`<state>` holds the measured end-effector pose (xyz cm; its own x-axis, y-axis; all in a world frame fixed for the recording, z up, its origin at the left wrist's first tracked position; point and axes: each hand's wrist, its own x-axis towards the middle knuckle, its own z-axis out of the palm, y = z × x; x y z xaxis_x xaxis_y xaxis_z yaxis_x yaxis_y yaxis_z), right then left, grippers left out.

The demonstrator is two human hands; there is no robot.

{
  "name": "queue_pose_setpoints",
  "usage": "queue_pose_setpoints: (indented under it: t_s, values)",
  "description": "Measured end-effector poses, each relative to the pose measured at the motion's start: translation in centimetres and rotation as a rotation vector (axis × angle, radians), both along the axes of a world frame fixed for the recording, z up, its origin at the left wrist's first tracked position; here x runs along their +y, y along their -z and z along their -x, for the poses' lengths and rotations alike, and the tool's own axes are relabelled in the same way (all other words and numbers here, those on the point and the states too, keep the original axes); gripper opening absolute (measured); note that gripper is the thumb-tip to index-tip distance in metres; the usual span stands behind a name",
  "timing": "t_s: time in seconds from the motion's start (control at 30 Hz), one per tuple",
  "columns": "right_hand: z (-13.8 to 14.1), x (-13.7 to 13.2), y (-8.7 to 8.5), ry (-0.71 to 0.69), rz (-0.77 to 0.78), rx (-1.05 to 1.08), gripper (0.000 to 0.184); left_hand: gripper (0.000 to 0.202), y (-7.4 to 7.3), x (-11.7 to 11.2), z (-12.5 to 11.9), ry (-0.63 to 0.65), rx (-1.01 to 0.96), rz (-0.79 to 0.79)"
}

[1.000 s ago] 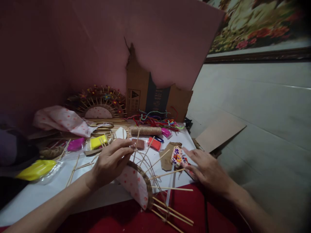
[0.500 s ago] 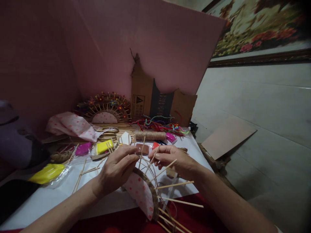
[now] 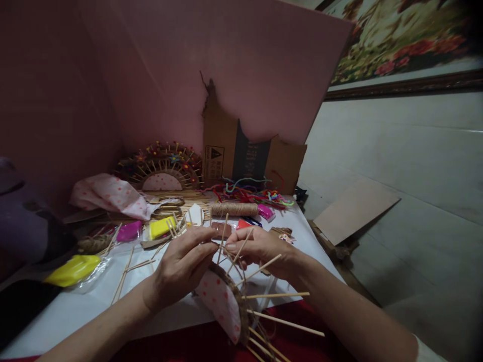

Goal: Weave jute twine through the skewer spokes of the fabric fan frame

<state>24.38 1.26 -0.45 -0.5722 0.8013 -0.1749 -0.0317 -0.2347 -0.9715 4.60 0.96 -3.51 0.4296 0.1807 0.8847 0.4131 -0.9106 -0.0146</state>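
Note:
A half-round craft piece (image 3: 222,306) with dotted pink fabric, a twine rim and several wooden sticks fanning out stands on edge at the table's near side. My left hand (image 3: 181,266) is closed on its top, fingertips pinching at a stick near the rim. My right hand (image 3: 264,249) meets it from the right, fingers curled and pinched at the same sticks. The fingertips of both hands nearly touch.
The white table (image 3: 75,311) carries a finished decorated fan piece (image 3: 162,166), dotted cloth (image 3: 109,193), a twine spool (image 3: 234,208), pipe cleaners (image 3: 249,193), yellow clay (image 3: 71,269), magenta and red clay packs and loose sticks. A pink board and cardboard box stand behind.
My right hand left the patterned item on the table's right side and came in to the sticks beside my left hand. The left hand kept its hold on the piece.

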Motion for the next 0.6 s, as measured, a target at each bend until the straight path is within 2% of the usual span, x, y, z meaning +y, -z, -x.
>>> queue_pose_setpoints:
  t_s: [0.33, 0.6]
  values:
    - [0.32, -0.24, -0.05, 0.006, 0.071, 0.025, 0.016, 0.018, -0.27, -0.15, -0.03, -0.01, 0.007, -0.042]
    - [0.45, -0.68, 0.17, 0.068, -0.007, 0.034, 0.006, 0.019, 0.0, -0.15, 0.06, -0.021, 0.001, -0.031]
